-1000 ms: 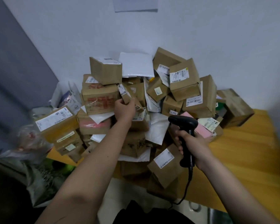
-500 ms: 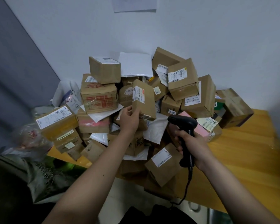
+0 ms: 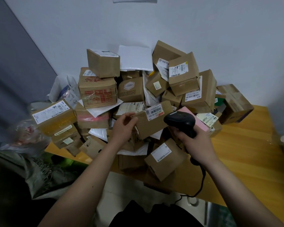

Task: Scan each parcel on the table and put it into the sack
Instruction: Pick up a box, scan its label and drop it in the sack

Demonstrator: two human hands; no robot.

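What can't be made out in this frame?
Head view only:
- Lower parcels in the pile: buried under others.
- Label on the box in the left hand: print too small.
- Sack: dark, cut off at the left.
- Scanner trigger: covered by the right hand.

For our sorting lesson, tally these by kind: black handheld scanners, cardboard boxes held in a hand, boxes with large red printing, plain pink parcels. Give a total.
Black scanner, in the right hand: 1
Cardboard box held in the left hand: 1
Red-printed box: 1
Pink parcel: 1
Total: 4
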